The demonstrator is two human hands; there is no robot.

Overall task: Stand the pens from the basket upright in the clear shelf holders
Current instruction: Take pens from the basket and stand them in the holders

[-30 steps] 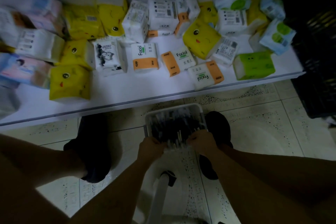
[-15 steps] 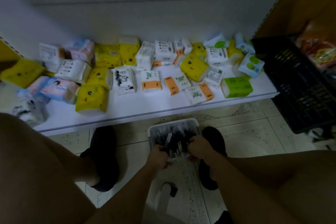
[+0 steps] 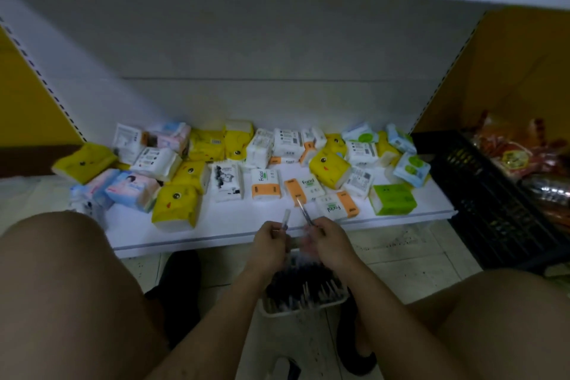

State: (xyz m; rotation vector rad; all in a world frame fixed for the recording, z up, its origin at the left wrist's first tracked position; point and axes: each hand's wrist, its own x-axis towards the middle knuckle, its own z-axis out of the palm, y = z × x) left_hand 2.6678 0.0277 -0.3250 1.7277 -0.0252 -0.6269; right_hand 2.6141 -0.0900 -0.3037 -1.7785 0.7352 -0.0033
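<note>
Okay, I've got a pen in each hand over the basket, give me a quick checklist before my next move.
1. Grip of left hand on left pen: ok.
2. Grip of right hand on right pen: ok.
3. Which end of each pen is up: cannot tell, blurred.
4. The basket below the hands, pens inside: ok.
5. The clear holders in sight: not ok, none visible.
6. Room on the shelf ahead: not ok, tissue packs cover much of it.
</note>
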